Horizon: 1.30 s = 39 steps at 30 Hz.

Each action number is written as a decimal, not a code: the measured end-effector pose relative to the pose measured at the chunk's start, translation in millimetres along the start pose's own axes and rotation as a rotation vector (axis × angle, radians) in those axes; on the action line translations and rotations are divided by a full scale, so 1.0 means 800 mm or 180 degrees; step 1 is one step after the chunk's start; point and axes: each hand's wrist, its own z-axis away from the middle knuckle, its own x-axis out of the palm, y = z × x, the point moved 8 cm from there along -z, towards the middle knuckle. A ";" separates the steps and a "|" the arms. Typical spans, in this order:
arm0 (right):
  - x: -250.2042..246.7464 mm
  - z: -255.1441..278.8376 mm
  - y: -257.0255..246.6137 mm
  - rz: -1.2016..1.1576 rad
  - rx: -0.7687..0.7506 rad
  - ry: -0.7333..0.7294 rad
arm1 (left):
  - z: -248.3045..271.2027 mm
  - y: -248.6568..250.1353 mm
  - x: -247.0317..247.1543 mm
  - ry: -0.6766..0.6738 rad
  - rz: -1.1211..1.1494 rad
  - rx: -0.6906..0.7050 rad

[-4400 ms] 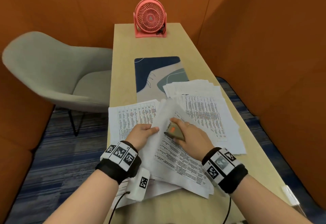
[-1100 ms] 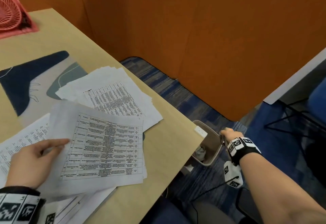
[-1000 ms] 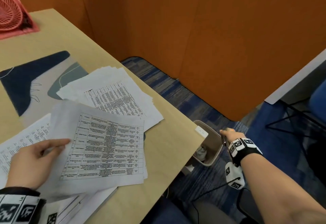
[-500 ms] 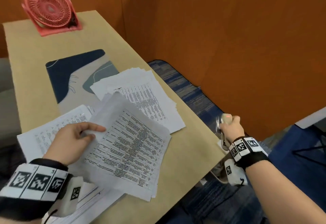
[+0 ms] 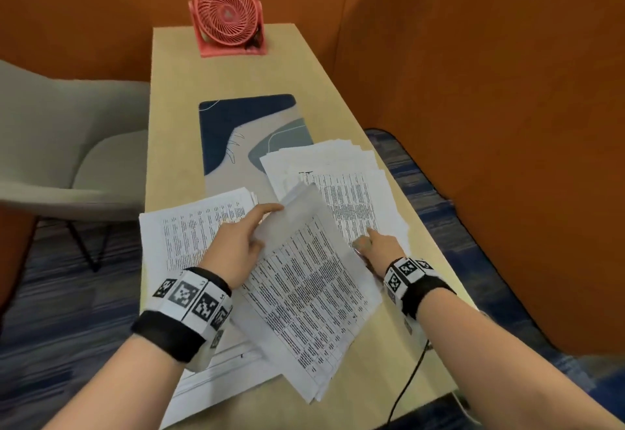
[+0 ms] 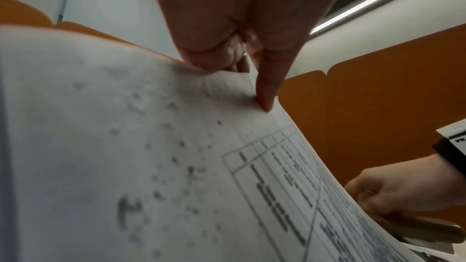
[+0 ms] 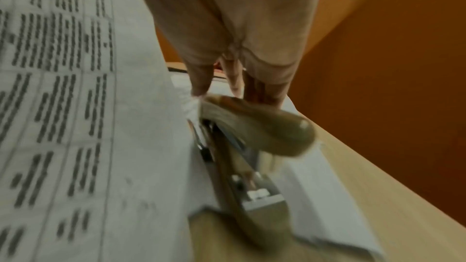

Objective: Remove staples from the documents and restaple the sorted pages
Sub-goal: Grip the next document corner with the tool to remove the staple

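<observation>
From the head view, the left hand (image 5: 236, 247) lifts the far corner of a stack of papers (image 5: 304, 294) that lies on the table (image 5: 176, 108). Its pointer finger is out straight under the raised corner, and the thumb seems to be tucked behind the sheets. The right hand (image 5: 378, 247) is low at the right edge of that stack, over another pile of pages (image 5: 338, 176). A third pile (image 5: 189, 226) lies to the left. A pink fan (image 5: 226, 13) stands at the far end.

From the left wrist view, the fingers (image 6: 264, 87) press on the paper corner (image 6: 227, 91), which bends up. The thumb cannot be seen, so I cannot tell if it pinches.

From the right wrist view, the right hand (image 7: 239, 47) has its fingers curled around a tan stapler (image 7: 252, 136). The picture is blurry. The stapler's metal end points back at the camera, just beside the paper edge (image 7: 151, 146).

I think the step now is getting the tool to the corner. To do it well, keep the corner held up and flat, slide the tool in slowly, and line up all the sheets first so none slip out.
</observation>
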 end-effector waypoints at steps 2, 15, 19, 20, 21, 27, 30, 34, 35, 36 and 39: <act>-0.012 0.008 -0.030 -0.0455 -0.0365 0.0143 | -0.002 -0.005 0.000 -0.0025 -0.0017 0.0014; -0.047 0.073 -0.116 -0.2565 -0.1559 0.0655 | -0.005 -0.006 -0.006 -0.0032 0.0328 0.0035; -0.031 0.064 -0.120 -0.2836 -0.1593 -0.0036 | -0.003 -0.007 -0.004 -0.0149 0.0326 0.0046; -0.030 0.062 -0.120 -0.2968 -0.1577 -0.0159 | -0.003 -0.006 -0.004 -0.0167 0.0302 0.0033; -0.030 0.062 -0.120 -0.3055 -0.1546 -0.0220 | -0.003 -0.006 -0.004 -0.0169 0.0281 0.0015; -0.036 0.068 -0.126 -0.3079 -0.1674 -0.0581 | -0.001 -0.003 -0.010 -0.0073 0.0516 -0.0078; -0.036 0.072 -0.127 -0.3013 -0.1638 -0.0724 | 0.000 -0.001 -0.011 -0.0056 0.0487 -0.0070; -0.032 0.074 -0.128 -0.3488 -0.1466 -0.1028 | 0.004 0.001 -0.013 -0.0032 0.0577 -0.0049; -0.031 0.078 -0.130 -0.3487 -0.1471 -0.1133 | 0.006 0.002 -0.013 -0.0010 0.0615 -0.0038; -0.031 0.081 -0.133 -0.3425 -0.1501 -0.1225 | 0.007 0.002 -0.014 0.0029 0.0664 -0.0033; -0.031 0.087 -0.136 -0.3375 -0.1605 -0.1461 | 0.011 -0.001 -0.017 0.0124 0.0928 -0.0104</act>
